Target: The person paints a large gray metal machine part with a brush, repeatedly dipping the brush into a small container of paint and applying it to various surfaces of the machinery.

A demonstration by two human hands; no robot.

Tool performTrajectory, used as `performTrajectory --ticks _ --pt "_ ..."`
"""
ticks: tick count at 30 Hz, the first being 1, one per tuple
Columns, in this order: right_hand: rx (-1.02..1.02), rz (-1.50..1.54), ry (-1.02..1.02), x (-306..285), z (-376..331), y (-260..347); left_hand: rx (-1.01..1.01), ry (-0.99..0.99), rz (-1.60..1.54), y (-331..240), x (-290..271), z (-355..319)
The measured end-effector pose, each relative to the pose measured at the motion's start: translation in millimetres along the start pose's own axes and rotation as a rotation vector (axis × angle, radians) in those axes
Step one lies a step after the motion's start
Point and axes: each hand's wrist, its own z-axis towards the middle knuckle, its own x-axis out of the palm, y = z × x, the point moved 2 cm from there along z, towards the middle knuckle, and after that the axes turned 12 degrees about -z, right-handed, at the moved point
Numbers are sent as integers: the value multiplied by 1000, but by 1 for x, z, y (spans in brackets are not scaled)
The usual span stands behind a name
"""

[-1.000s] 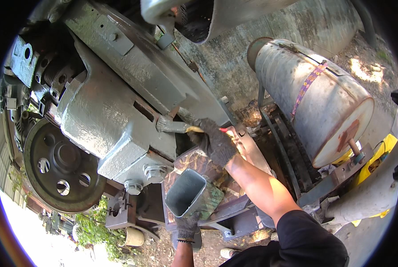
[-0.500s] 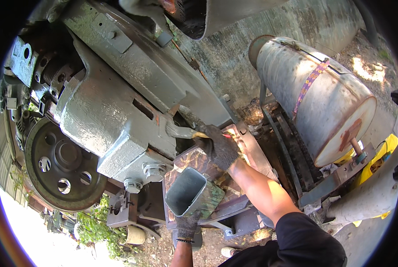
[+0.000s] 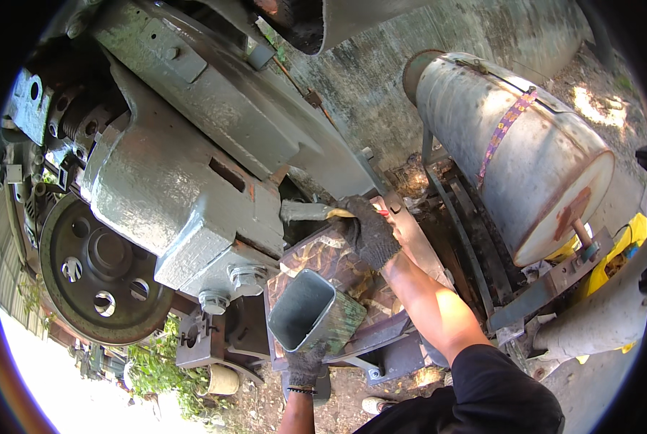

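Facing a grey-painted machine casting (image 3: 186, 195), with a stained metal drum (image 3: 512, 159) off to the right and a dark holed wheel (image 3: 106, 257) at lower left. Gripping a squarish green container (image 3: 345, 322) at its near side in the gloved left hand (image 3: 307, 367). In the gloved right hand (image 3: 370, 231), apart from the left, clamping a paintbrush (image 3: 305, 211) by its handle, with bristles just beside the casting's edge; perhaps touching, hard to tell.

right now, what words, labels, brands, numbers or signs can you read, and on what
No text can be read.
Pot, brush, machine: no lettering shows.
Strap on the drum: patterned, too small to tell whether that includes lettering.
Yellow bag: too small to tell.
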Motion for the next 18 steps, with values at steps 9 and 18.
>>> performTrajectory --ticks 9,18 --pt "20 111 -39 18 5 -35 25 32 72 13 -5 -1" --pt "6 221 124 24 20 -21 42 44 -41 44 -12 -4"
